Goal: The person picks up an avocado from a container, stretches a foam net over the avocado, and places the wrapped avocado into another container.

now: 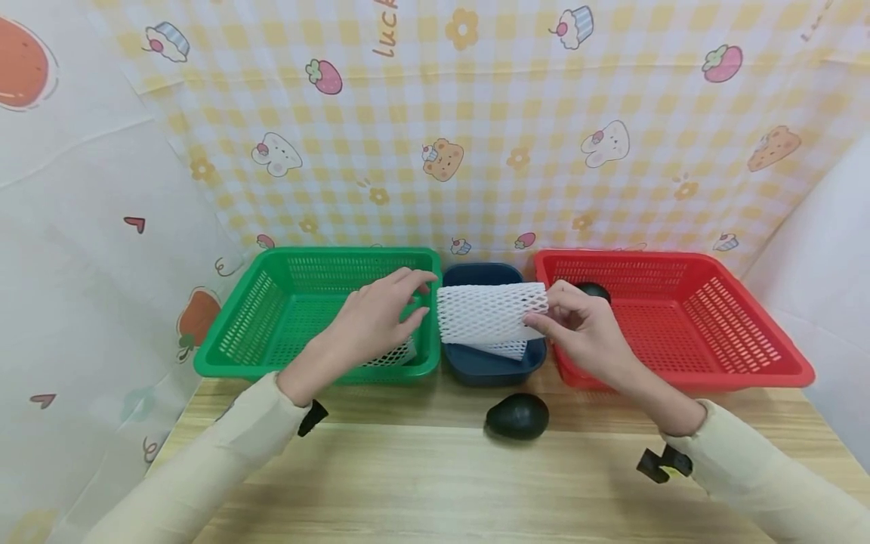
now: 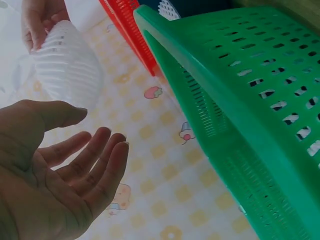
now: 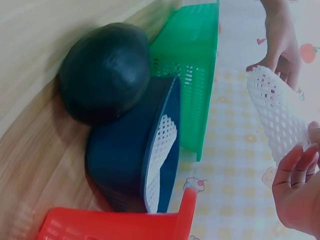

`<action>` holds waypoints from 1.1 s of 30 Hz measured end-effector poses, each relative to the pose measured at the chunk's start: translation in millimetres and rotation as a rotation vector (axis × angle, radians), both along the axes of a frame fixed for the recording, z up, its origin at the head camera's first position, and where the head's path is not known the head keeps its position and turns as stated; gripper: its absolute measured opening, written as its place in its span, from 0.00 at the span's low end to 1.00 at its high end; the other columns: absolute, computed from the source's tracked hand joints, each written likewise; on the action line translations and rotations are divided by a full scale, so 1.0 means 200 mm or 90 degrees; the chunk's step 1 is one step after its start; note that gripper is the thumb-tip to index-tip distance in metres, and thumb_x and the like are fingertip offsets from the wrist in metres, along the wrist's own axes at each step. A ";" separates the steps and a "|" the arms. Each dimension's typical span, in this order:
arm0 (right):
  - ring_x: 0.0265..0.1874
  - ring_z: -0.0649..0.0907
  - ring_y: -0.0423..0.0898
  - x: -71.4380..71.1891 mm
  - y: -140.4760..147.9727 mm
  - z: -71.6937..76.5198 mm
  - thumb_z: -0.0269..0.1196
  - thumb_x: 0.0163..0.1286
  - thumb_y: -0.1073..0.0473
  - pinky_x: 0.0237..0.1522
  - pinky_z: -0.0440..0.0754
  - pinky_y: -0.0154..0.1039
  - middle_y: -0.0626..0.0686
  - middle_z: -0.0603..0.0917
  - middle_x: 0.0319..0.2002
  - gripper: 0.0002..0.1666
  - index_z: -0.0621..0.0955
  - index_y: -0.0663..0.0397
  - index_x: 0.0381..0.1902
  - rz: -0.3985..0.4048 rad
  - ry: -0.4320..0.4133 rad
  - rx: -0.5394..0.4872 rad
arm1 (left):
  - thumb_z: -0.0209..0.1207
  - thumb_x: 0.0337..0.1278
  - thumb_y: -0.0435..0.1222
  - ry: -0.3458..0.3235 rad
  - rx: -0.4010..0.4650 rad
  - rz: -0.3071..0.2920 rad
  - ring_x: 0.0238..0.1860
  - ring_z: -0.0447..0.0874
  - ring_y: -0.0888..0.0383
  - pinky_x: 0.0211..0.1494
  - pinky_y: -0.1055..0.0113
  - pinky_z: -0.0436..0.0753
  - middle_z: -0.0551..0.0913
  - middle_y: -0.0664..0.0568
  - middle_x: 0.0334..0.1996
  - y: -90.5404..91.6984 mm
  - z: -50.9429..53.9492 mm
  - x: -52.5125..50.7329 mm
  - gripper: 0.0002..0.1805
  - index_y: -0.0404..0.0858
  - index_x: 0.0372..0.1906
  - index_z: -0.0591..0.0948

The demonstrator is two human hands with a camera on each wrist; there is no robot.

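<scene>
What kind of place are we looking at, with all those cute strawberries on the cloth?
Probably a little tabletop workspace indoors, though I can't tell which room. There's a wood-grained table, a green basket and a red basket on it, and a patterned cloth behind.

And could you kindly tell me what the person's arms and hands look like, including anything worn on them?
The left arm wears a pale cream long fabric sleeve, the right a matching pale cream sleeve. A small black angular piece shows by the left cuff, a black blocky piece by the right. Both hands are ungloved.
</scene>
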State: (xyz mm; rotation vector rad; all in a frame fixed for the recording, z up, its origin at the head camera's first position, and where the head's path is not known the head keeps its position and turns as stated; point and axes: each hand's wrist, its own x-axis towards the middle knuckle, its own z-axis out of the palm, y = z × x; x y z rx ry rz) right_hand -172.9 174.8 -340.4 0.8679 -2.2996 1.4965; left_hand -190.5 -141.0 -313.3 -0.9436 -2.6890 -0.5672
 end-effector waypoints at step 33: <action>0.29 0.74 0.45 0.07 -0.08 -0.07 0.73 0.62 0.69 0.25 0.72 0.36 0.46 0.76 0.31 0.14 0.83 0.42 0.33 0.097 -0.040 0.052 | 0.66 0.63 0.31 0.080 0.161 0.015 0.31 0.83 0.61 0.31 0.65 0.81 0.85 0.54 0.36 -0.05 -0.03 -0.07 0.04 0.41 0.40 0.87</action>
